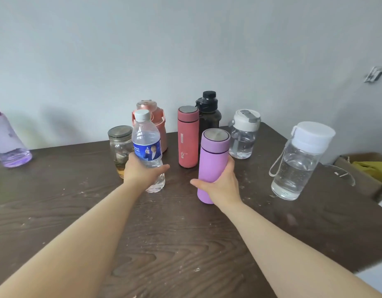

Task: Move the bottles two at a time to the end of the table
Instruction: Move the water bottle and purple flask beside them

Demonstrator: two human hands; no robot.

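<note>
My left hand (140, 172) grips a clear plastic water bottle (147, 145) with a blue label and white cap, upright near the table's middle. My right hand (220, 183) is wrapped around a purple flask (212, 158) with a metal top, upright beside it. Behind them, near the wall, stand a glass jar (120, 145), a pink jug with a handle (156, 119), a red flask (188, 136), a black bottle (209, 112) and a clear bottle with a white and grey lid (243, 134).
A clear bottle with a white cap and strap (299, 162) stands at the right of the dark wooden table (175, 244). A purple-tinted bottle (7, 143) is at the far left. A cardboard box (366, 171) sits off the right edge. The grey wall is close behind.
</note>
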